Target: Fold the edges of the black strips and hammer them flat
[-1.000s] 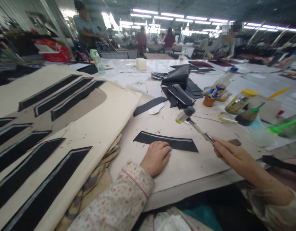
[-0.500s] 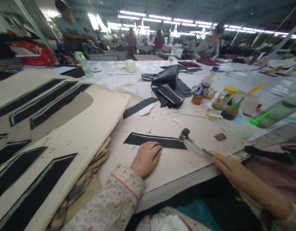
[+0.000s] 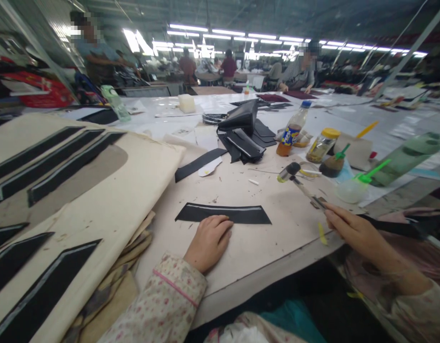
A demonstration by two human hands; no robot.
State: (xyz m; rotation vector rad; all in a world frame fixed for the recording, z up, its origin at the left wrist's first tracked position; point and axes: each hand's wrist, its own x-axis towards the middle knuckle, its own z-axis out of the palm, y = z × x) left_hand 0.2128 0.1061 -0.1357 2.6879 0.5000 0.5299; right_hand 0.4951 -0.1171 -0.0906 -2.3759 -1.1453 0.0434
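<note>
A black leather strip with a pale line along its top edge lies flat on the beige work board. My left hand rests on the strip's near edge, fingers curled down and pressing it. My right hand grips the handle of a small hammer. The hammer's dark head is raised above the board, to the right of the strip's end.
A large cream board with several black strips lies at the left. A pile of black leather pieces, a soda bottle, glue jars with brushes and a green bottle stand behind. Other people work at far tables.
The hammer came down onto the strip's right end half a second ago and is now lifted again. My left hand stayed on the strip. The view shifted slightly right.
</note>
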